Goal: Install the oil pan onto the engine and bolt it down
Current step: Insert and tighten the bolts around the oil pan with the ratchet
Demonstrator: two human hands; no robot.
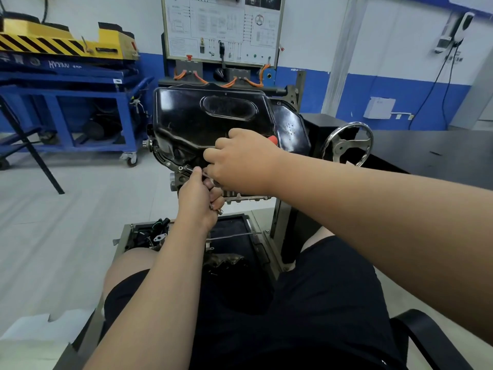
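Note:
The black oil pan (208, 118) sits on the engine (240, 197), which is mounted on a stand in front of me. My right hand (240, 161) grips a tool with a red handle (272, 139) whose dark shaft reaches the pan's near flange. My left hand (198, 198) pinches the shaft's tip at a bolt (181, 168) on the flange and holds spare bolts (217, 210) in its lower fingers.
A steel handwheel (348, 146) sticks out on the stand's right. Below the engine a tray (149, 236) holds loose parts. A blue cart (66, 102) with a yellow lift stands at the left. A wiring training board (221, 30) stands behind the engine.

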